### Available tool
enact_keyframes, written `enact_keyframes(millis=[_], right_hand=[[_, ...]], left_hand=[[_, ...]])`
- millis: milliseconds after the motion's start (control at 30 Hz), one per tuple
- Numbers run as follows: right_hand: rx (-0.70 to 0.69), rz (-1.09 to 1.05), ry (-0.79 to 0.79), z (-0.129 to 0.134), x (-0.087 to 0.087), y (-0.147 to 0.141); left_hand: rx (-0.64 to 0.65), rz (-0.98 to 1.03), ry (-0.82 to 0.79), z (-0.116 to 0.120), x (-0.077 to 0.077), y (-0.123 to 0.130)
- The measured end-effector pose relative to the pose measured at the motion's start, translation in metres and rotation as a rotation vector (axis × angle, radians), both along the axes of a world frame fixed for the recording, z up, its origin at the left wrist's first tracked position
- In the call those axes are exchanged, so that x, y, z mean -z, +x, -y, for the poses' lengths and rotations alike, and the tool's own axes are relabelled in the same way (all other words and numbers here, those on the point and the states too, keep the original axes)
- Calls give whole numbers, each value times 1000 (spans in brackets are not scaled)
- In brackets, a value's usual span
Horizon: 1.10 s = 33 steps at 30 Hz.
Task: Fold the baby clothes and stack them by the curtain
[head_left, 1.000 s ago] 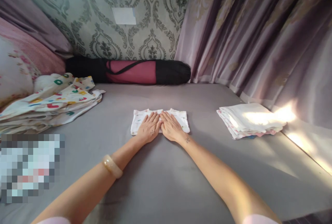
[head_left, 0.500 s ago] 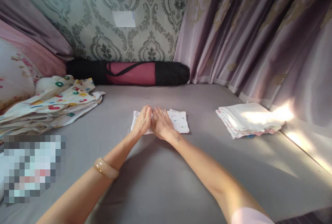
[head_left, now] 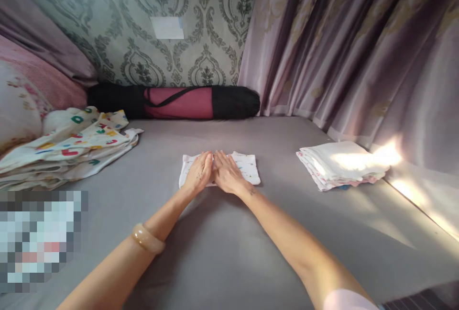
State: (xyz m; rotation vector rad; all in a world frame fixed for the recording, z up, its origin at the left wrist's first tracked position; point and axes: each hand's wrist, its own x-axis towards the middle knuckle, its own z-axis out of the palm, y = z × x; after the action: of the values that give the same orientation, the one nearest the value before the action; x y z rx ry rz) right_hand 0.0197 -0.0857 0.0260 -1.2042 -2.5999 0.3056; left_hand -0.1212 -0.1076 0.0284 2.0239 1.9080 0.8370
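A small folded white cloth garment with a sparse print lies flat in the middle of the grey bed sheet. My left hand rests on its left half, fingers stretched out and pointing away from me. Beside it, my right hand lies flat on the cloth, palm down. The two hands meet near the cloth's middle and cover much of it. Neither hand grips anything. A pale bangle circles my left forearm.
To the right sits a stack of folded white cloths. On the left are a heap of printed white fabric, a pillow and a blurred-out patch. A black and maroon rolled bag lies along the wall; curtains hang at right.
My left hand has turned from standing on its edge to lying flatter on the cloth. My right hand stays on the cloth, shifted only slightly. The view has moved a little.
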Motion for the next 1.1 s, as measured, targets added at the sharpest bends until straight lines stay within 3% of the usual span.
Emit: enact_keyframes(millis=[133, 267, 433, 533, 733, 833, 1100], right_hand=[[84, 36, 27, 3, 7, 15], [85, 56, 3, 2, 10, 17], [85, 88, -22, -5, 5, 31], [128, 102, -10, -8, 8, 40], [113, 123, -132, -14, 3, 49], [179, 129, -66, -18, 0, 63], [228, 196, -91, -22, 15, 80]], left_hand=[[57, -288, -84, 1, 16, -4], [86, -460, -130, 3, 14, -4], [55, -509, -70, 5, 9, -17], [14, -499, -117, 6, 13, -25], [31, -491, -155, 5, 14, -32], [-31, -482, -138, 5, 13, -40], [-18, -515, -288, 5, 21, -51]])
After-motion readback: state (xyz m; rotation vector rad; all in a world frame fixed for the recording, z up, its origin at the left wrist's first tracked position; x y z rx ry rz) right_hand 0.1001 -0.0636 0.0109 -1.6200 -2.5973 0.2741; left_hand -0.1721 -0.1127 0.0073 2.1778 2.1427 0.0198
